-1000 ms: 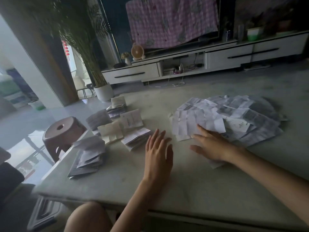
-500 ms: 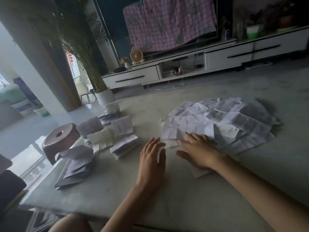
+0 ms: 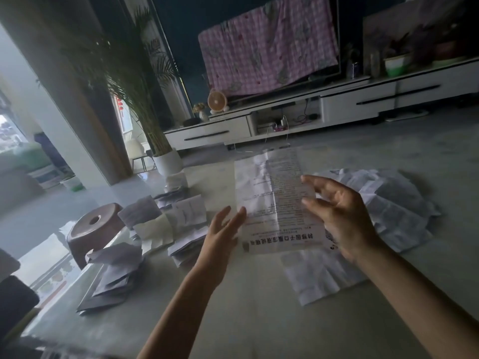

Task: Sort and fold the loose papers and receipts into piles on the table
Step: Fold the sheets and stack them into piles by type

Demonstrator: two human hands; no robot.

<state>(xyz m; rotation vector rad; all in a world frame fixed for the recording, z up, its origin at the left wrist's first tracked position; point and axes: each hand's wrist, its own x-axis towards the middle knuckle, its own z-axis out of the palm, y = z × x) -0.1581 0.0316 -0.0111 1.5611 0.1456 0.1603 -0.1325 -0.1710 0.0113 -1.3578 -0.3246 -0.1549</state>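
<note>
The long white creased paper sheet with printed lines is hanging upright above the pale stone table, between both hands. The left hand is touching its left edge with straight fingers, so this grip is open. The right hand is reaching the right edge with loosely bent fingers, and I cannot tell if its grip is pinching. The sheet is looking light, thin and floppy; taking both long edges near the middle is probably safest. The unsorted heap of white receipts is lying behind.
</note>
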